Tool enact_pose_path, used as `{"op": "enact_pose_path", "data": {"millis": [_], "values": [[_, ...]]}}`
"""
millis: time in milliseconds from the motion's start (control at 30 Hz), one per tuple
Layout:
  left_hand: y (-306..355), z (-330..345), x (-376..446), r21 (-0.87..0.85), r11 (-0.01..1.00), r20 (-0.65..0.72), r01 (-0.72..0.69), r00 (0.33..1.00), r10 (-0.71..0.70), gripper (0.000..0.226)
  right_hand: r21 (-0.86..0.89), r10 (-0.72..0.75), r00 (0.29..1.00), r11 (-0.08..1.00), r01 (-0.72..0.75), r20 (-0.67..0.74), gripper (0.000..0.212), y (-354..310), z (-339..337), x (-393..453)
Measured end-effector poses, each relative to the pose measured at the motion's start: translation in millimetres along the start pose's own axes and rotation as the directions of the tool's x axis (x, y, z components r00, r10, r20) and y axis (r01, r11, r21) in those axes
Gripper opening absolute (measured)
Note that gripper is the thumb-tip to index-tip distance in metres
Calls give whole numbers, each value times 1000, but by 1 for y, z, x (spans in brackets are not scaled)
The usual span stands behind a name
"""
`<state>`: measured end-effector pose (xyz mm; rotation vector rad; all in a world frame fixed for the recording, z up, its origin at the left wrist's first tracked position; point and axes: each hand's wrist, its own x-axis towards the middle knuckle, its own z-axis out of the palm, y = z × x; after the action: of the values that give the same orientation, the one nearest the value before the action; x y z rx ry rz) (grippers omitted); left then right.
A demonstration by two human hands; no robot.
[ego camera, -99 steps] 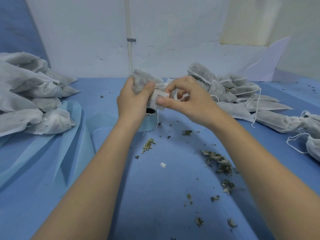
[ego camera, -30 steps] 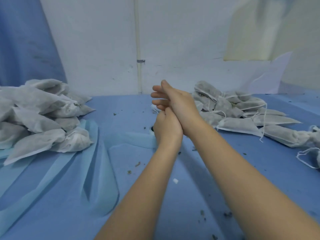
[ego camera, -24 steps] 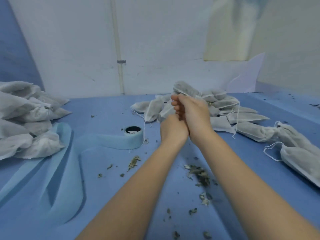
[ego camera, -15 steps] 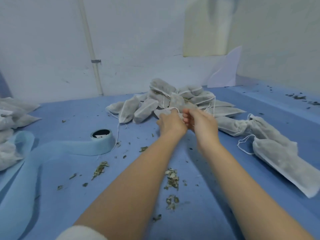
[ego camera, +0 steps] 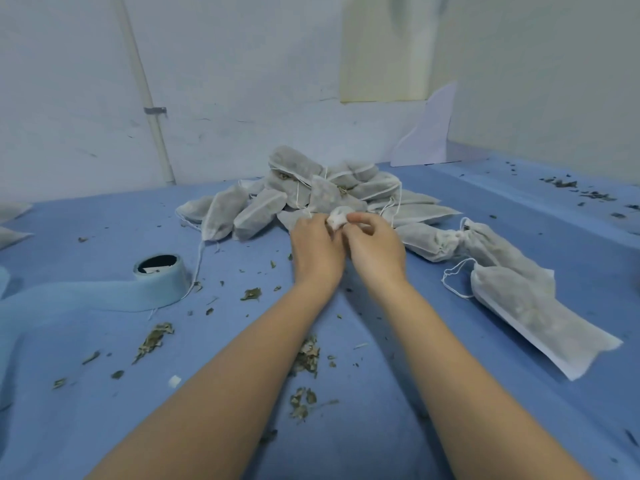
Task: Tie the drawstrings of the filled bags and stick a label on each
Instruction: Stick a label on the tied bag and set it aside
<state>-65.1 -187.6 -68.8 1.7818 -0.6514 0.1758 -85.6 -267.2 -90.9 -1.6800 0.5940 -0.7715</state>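
A heap of grey-white filled drawstring bags (ego camera: pixel 304 195) lies at the middle back of the blue table. My left hand (ego camera: pixel 317 251) and my right hand (ego camera: pixel 375 249) meet at the heap's front edge. Between their fingertips they pinch the bunched white neck of one bag (ego camera: pixel 337 218). The rest of that bag is hidden behind my hands. A light blue roll of label tape (ego camera: pixel 160 277) stands to the left with its strip trailing off to the left.
Two more filled bags (ego camera: pixel 519 292) with loose white strings lie to the right. Dried leaf crumbs (ego camera: pixel 306 355) are scattered across the blue table cover (ego camera: pixel 104 393). White walls close off the back and the right side.
The view swung right, away from the left pile of bags. My hands dropped from in front of me down to the heap and took hold of a bag's neck.
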Motion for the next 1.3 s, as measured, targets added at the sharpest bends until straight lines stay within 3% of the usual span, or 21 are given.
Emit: {"op": "enact_pose_path", "data": {"millis": [167, 300, 400, 500, 633, 700, 867, 967, 1067, 1233, 1300], "values": [[-1, -23, 1, 19, 990, -86, -139, 986, 140, 21, 34, -152, 986, 988, 150, 64, 24, -7, -4, -11], [-4, -41, 1, 73, 980, -80, -185, 978, 191, 25, 183, -145, 985, 975, 126, 95, 19, -18, 0, -21], [0, -50, -5, 148, 962, -45, -228, 970, 237, 41, 358, -149, 975, 930, 81, 167, 24, -25, 2, -29], [-1, -58, -10, 211, 938, -18, -274, 959, 284, 46, 365, -181, 967, 925, 106, 179, 32, -30, 5, -34], [-16, -67, -7, 278, 908, -30, -314, 942, 335, 22, 329, -211, 966, 932, 152, 149, 24, -31, 2, -32], [-20, -70, -3, 205, 927, -53, -314, 942, 331, 5, 324, -221, 961, 933, 158, 169, 23, -30, 1, -30], [-20, -75, 2, -64, 992, 53, -106, 993, 110, 21, 408, -202, 929, 911, 61, 311, 27, -32, 6, -32], [-16, -75, -1, -132, 988, 78, -85, 992, 96, 30, 437, -180, 915, 899, 4, 362, 26, -33, 8, -34], [-14, -76, -2, -79, 986, 91, -146, 984, 153, 43, 397, -178, 909, 918, 15, 377, 27, -35, 10, -36], [-17, -73, 0, -37, 987, 153, -155, 975, 159, 30, 332, -187, 907, 941, 56, 377, 22, -35, 14, -42], [-16, -72, 2, 26, 987, 125, -158, 980, 154, 26, 307, -165, 935, 950, 65, 313, 21, -36, 14, -40]]}}
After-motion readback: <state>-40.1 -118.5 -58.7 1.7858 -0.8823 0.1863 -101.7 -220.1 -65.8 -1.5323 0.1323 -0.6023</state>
